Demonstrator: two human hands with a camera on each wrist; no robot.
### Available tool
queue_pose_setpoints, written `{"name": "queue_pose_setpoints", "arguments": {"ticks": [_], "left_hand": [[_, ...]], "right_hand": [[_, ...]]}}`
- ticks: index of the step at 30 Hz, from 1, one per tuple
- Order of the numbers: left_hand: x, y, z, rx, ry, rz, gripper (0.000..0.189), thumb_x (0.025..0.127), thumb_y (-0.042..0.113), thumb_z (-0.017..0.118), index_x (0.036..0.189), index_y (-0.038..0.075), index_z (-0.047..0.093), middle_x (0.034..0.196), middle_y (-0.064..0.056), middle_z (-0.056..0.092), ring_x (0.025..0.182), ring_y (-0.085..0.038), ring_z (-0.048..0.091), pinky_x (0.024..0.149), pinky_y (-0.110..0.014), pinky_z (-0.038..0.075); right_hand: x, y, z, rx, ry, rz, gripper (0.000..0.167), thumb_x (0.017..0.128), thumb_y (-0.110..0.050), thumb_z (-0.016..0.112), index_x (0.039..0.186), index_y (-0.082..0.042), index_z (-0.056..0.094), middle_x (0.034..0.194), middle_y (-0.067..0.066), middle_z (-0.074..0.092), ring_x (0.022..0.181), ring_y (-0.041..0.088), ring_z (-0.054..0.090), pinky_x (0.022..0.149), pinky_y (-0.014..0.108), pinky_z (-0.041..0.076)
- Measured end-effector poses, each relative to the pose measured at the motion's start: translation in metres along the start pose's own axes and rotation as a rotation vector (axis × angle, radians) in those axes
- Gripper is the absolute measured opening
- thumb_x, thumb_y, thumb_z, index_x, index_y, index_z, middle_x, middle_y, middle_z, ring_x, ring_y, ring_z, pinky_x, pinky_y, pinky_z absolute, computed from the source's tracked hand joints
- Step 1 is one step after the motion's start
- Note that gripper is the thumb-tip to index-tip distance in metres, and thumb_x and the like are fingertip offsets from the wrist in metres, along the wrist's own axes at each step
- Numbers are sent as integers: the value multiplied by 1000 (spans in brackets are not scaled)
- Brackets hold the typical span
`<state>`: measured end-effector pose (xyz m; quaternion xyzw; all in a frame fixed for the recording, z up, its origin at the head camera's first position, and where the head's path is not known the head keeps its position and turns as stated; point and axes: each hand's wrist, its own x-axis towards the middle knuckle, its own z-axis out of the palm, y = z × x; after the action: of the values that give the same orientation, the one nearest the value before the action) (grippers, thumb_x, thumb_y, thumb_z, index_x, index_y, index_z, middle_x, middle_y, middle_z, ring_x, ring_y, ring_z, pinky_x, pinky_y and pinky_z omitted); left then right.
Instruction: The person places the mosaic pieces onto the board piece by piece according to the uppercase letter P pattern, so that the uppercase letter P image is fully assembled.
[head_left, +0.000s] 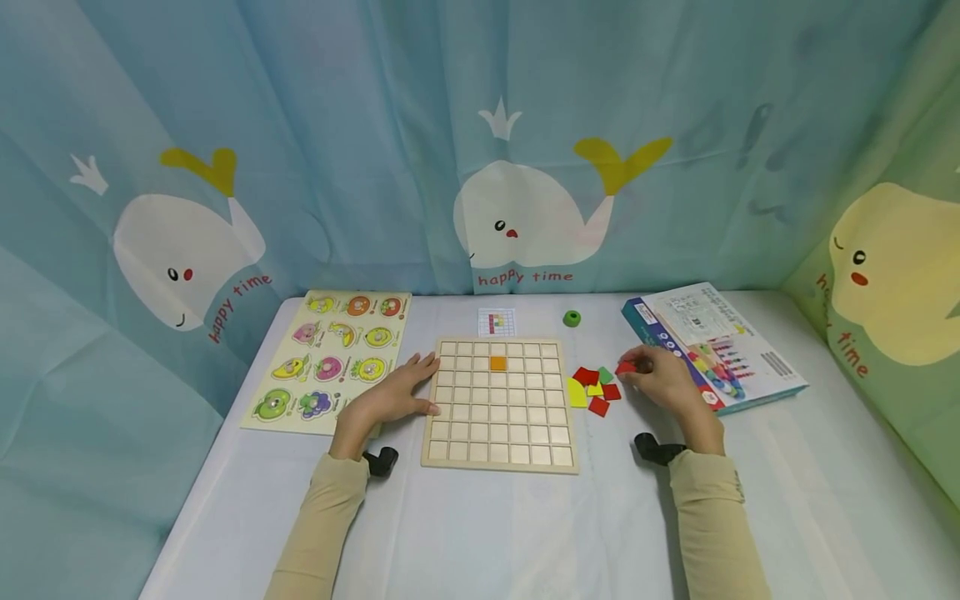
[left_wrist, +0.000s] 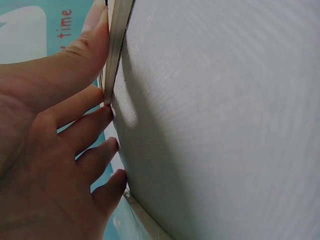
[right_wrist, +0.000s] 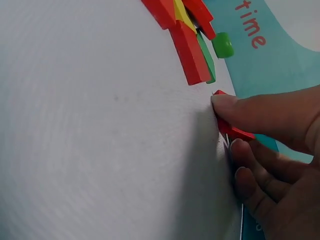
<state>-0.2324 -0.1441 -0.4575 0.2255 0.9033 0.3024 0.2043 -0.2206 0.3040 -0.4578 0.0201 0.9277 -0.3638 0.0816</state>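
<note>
A wooden grid board lies on the table with one orange square tile in an upper cell. My left hand rests at the board's left edge, fingers stretched out, thumb lower down on the frame. In the left wrist view the thumb lies along the board's side. On the right, my right hand pinches a red tile between thumb and fingers, close over the tabletop. Between it and the board lies a small pile of red, yellow and green tiles, among them a yellow rounded tile and a red square tile.
A small pattern card lies behind the board, with a green bead to its right. A fruit puzzle board is at the left. A flat picture box sits beyond the right hand. Curtains stand behind the table.
</note>
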Motion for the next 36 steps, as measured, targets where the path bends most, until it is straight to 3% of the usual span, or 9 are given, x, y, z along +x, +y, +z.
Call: {"name": "queue_pose_setpoints", "arguments": {"ticks": [7, 13, 23, 31, 36], "left_hand": [[-2, 0, 1, -6, 1, 0, 89, 93, 25, 77, 162, 1, 26, 171, -17, 16, 159, -41, 6, 127, -59, 16], [-1, -1, 2, -10, 2, -7, 89, 93, 25, 76, 162, 2, 26, 172, -16, 17, 159, -41, 7, 127, -59, 16], [2, -2, 1, 16, -4, -3, 89, 93, 26, 76, 163, 3, 25, 172, -15, 17, 159, -40, 6, 127, -59, 16], [2, -2, 0, 12, -3, -12, 89, 94, 26, 76, 163, 4, 24, 172, -14, 17, 160, -38, 7, 127, -58, 16], [1, -3, 0, 5, -9, -17, 90, 94, 27, 76, 163, 5, 24, 172, -14, 17, 160, -38, 7, 128, -57, 16]], "right_hand": [[0, 0, 5, 53, 49, -29, 29, 101, -13, 65, 127, -1, 65, 121, 23, 67, 102, 31, 62, 83, 27, 53], [0, -6, 8, 121, 85, -63, 34, 104, -22, 62, 134, -4, 65, 123, 20, 68, 99, 28, 63, 82, 21, 50], [2, -28, 24, 325, -6, -91, 39, 104, -19, 62, 138, 0, 60, 126, 26, 67, 96, 27, 73, 83, 20, 58], [7, -39, 37, 339, -51, -52, 40, 103, -14, 61, 142, -3, 59, 130, 22, 69, 104, 26, 71, 85, 16, 55], [8, -50, 47, 327, -53, -30, 40, 103, -17, 64, 141, -4, 62, 130, 22, 68, 105, 28, 66, 80, 19, 56]]}}
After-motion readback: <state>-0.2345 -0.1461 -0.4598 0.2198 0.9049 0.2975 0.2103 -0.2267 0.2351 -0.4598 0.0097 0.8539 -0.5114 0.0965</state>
